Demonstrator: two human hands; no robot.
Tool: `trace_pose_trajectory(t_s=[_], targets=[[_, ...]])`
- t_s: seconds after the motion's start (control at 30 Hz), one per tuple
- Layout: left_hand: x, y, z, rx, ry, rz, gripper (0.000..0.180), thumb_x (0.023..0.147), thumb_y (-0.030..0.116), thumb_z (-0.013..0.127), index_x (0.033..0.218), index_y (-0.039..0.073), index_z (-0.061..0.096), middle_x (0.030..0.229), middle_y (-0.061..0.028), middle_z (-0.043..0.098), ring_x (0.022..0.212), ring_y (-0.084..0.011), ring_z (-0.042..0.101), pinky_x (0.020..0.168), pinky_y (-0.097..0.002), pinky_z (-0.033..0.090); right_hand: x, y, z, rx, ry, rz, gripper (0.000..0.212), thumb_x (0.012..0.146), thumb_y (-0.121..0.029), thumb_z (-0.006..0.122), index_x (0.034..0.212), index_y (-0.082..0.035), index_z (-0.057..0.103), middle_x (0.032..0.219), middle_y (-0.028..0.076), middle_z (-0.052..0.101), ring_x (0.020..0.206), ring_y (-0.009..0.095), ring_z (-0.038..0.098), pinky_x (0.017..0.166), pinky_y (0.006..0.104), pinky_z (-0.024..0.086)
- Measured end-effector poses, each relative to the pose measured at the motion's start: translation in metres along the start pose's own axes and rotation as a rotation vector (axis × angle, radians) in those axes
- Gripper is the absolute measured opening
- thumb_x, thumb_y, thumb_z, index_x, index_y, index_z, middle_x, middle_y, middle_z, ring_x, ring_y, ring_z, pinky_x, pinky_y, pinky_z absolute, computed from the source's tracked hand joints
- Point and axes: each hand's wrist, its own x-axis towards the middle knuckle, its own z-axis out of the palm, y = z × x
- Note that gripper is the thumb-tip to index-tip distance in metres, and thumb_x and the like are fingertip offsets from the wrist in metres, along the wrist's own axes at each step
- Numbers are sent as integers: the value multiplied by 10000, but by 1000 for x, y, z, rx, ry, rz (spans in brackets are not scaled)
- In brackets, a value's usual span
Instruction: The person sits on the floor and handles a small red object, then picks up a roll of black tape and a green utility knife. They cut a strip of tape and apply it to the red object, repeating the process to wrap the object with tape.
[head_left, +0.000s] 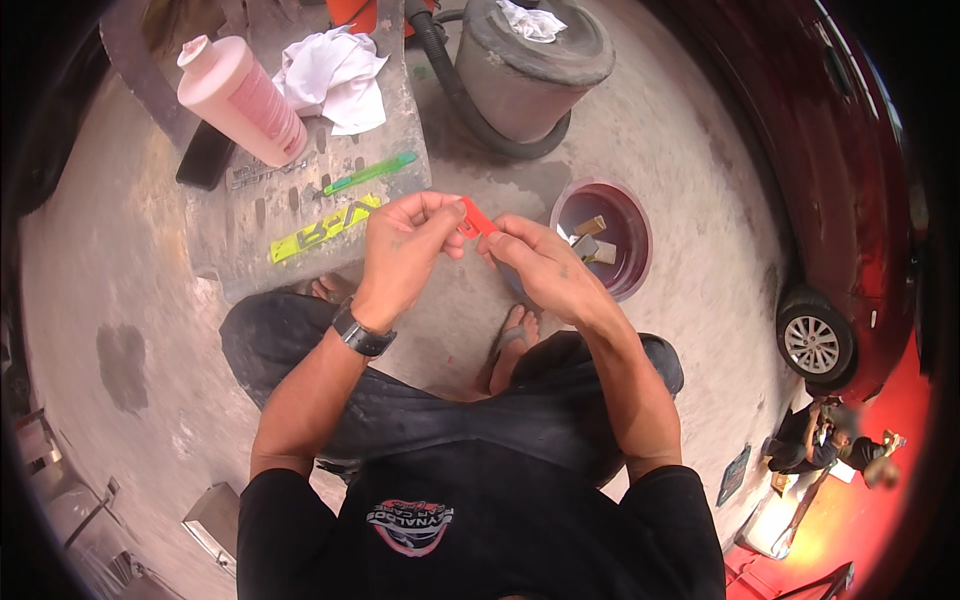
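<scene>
Between my two hands is a small flat red piece (pixel 477 217) with a cut-out in it; its exact kind I cannot make out. My left hand (pixel 400 250) pinches its left end between thumb and fingers. The right hand (pixel 548 268) grips the other end with thumb on top. Left of my hands, on a worn grey board (pixel 225 265), lie a yellow strip (pixel 325 228) with dark markings and a slim green utility knife (pixel 370 173). A pale pink bottle (pixel 242 102), a crumpled white cloth (pixel 335 78) and a black phone-like object (pixel 206 156) are farther back.
A reddish bucket (pixel 643 240) holding several small blocks stands just beyond my right hand. Behind it is a grey lidded drum (pixel 530 85) with a black hose (pixel 455 95) round its base. A dark red car (pixel 800 150) stands at right; people (pixel 810 440) are farther off.
</scene>
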Motion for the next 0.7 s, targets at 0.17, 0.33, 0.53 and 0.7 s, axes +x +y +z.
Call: trace_pose_trajectory(t_s=[0.17,0.33,0.53,0.7], targets=[[0,0,1,-14,12,-22,205,999,141,677,1094,-39,703,836,-43,712,676,-76,638,637,-225,545,0,3,2,-31,23,15,328,1028,-331,518,1040,-39,665,877,-21,528,856,106,479,762,277,394],[0,1,1,-20,10,-19,199,997,137,680,1092,-36,703,829,-42,709,674,-76,644,636,-225,549,1,3,2,-56,21,15,328,1032,-338,515,1040,-46,665,875,-22,523,854,105,477,757,274,392],[1,-1,0,-21,9,-36,193,998,125,675,1098,-39,698,827,-39,702,679,-75,646,636,-230,557,1,3,4,-48,22,17,338,1034,-345,511,1035,-44,664,876,-19,521,846,105,479,750,276,395],[-1,0,-1,-36,-4,-34,188,1003,123,666,1103,-35,688,853,-43,700,698,-79,650,636,-229,560,1,3,4,-63,18,9,331,1036,-335,514,1051,-38,661,874,-20,524,840,103,479,746,272,396]])
